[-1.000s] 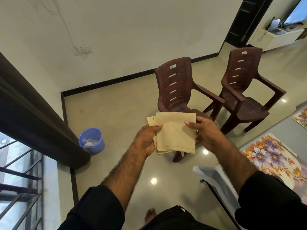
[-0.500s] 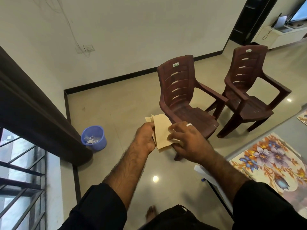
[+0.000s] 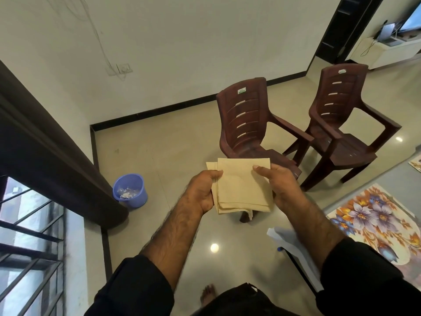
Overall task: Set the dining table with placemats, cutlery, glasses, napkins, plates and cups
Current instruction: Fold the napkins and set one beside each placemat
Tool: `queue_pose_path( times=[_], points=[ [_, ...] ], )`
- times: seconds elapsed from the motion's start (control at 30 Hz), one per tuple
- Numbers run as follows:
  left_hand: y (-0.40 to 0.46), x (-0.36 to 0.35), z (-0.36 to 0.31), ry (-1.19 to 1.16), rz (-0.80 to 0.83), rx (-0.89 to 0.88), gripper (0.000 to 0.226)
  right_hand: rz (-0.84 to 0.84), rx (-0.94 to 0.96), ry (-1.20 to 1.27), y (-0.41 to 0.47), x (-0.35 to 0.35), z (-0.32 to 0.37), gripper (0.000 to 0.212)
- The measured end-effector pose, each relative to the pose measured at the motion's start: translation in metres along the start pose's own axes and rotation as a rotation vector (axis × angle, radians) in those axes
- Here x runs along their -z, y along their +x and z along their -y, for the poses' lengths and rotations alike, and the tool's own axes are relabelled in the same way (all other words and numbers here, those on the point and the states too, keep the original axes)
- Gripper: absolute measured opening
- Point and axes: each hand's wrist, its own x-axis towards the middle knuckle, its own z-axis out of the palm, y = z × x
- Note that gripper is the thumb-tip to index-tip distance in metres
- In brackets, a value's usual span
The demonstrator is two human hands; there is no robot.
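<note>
I see both hands raised in front of the body, over the floor [image 3: 159, 160], holding a small stack of folded beige napkins [image 3: 241, 185]. The left hand [image 3: 200, 192] grips the stack's left edge, thumb on top and fingers curled beneath. The right hand [image 3: 280, 185] pinches the right edge of the top napkin, thumb on its upper face near the corner. The top napkin sits slightly askew, so the layers under it show at the left and along the bottom.

Containers: one blue plastic bucket [image 3: 130, 190] stands on the floor at the left, beside a dark curtain [image 3: 45, 137]. I see a little pale crumpled litter in its bottom; I cannot tell what kind.

Behind the napkins, two dark brown plastic chairs [image 3: 246, 124] stand side by side. The near one is partly hidden by the stack.

At the right edge I note the grey desk [image 3: 396, 179] carrying a floral placemat [image 3: 373, 220]. White papers [image 3: 293, 247] lie on its near corner, under the right forearm.
</note>
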Motion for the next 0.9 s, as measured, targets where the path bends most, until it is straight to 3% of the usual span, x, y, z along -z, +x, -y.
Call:
queue_pose_path(
  times=[0.13,0.27,0.33,0.4,0.5,0.67,0.9],
  points=[
    [0.000,0.002,0.000,0.009,0.041,-0.001,0.032,0.108,0.021,0.103,0.001,0.013,0.012,0.022],
    [-0.002,-0.001,0.004,0.031,0.049,0.012,0.028,0.068,-0.050,-0.174,0.008,0.020,0.004,0.016],
    [-0.001,-0.001,0.005,0.027,0.039,0.024,0.029,0.081,-0.028,-0.128,0.003,0.016,0.006,0.015],
    [-0.002,-0.002,0.006,0.010,0.023,0.035,0.029,0.042,0.098,-0.225,-0.004,0.013,0.009,0.012],
    [-0.003,-0.004,0.005,-0.007,0.007,0.038,0.026,-0.064,0.405,-0.634,-0.015,0.006,0.005,0.008],
    [0.000,-0.011,0.001,0.013,-0.023,0.023,0.023,0.089,0.829,-0.925,-0.033,-0.008,-0.013,0.014],
    [0.005,-0.014,0.009,0.038,-0.042,-0.012,0.030,0.135,0.869,-0.910,-0.035,-0.011,-0.018,0.019]
  ],
)
